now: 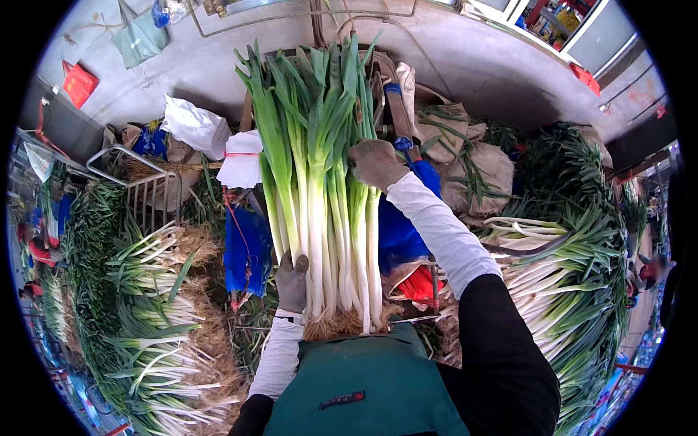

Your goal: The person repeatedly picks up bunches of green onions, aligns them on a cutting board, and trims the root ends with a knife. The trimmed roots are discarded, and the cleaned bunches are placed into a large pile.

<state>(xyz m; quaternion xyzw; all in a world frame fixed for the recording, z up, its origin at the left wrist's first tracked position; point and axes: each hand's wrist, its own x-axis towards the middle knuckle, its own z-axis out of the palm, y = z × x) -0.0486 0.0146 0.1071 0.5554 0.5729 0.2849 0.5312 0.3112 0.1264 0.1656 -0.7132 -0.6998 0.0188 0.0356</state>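
A bundle of leeks or large green onions (pixel 316 218) lies before me, with green leaves at the far end and white stalks toward me. Their brown roots (pixel 322 326) rest by the edge of my green apron (pixel 360 387). My gloved left hand (pixel 292 284) grips the lower stalks at the bundle's left side; the stalk ends there are hidden by it. Higher up on the right, my gloved right hand (pixel 376 163) is closed around the green part of the outer leeks. Its fingertips are mostly out of sight.
Piled leeks (pixel 169 338) lie at my left, roots inward, and another pile (pixel 551 294) at my right. White paper strips (pixel 241 159) hang beside the bundle. A metal rack (pixel 150 185), blue cloth (pixel 246 250) and sacks (pixel 474 177) surround the stand. A wall (pixel 452 49) rises behind.
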